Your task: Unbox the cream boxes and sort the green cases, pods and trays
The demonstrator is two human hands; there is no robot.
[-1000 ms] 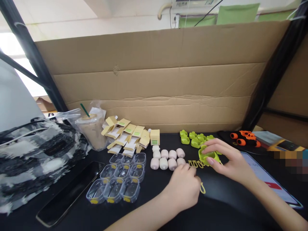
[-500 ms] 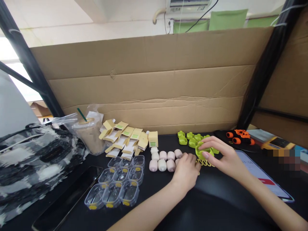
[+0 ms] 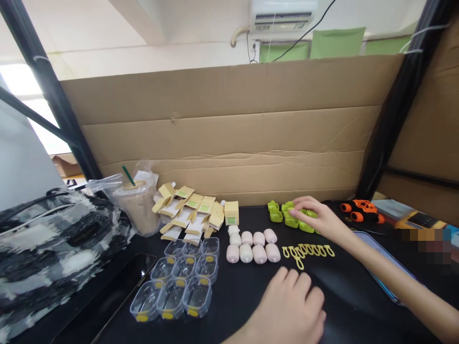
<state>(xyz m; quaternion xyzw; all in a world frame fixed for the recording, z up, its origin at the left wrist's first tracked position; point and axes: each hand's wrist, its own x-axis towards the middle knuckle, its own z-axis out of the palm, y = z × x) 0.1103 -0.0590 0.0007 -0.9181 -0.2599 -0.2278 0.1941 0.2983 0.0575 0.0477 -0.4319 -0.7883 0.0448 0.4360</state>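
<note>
My right hand point(image 3: 313, 217) reaches over the cluster of lime-green flower-shaped cups point(image 3: 275, 216) at the back right. Its thumb and fingers are apart over the cups, and I see nothing lifted in them. Near the front, my left hand point(image 3: 292, 306) hovers or rests palm down above the black table, its fingers loosely bent and a little apart; the palm side is hidden. Beyond it lie several yellow oval loops point(image 3: 299, 263) in a loose row. Left of these stand pale pink and white rounded containers point(image 3: 260, 254) in rows.
Clear plastic cups with yellow labels point(image 3: 196, 296) form a grid at centre left. Behind them lie small yellow cartons point(image 3: 206, 205) and a bagged drink point(image 3: 138, 208). A dark phone point(image 3: 118, 291), another phone point(image 3: 383, 263), an orange toy car point(image 3: 362, 211) and a cardboard wall point(image 3: 229, 138) surround the area.
My left hand has drawn back toward me, away from the pink containers and yellow loops, which now show fully. My right hand has shifted slightly back; the green cup under it now sits among the others.
</note>
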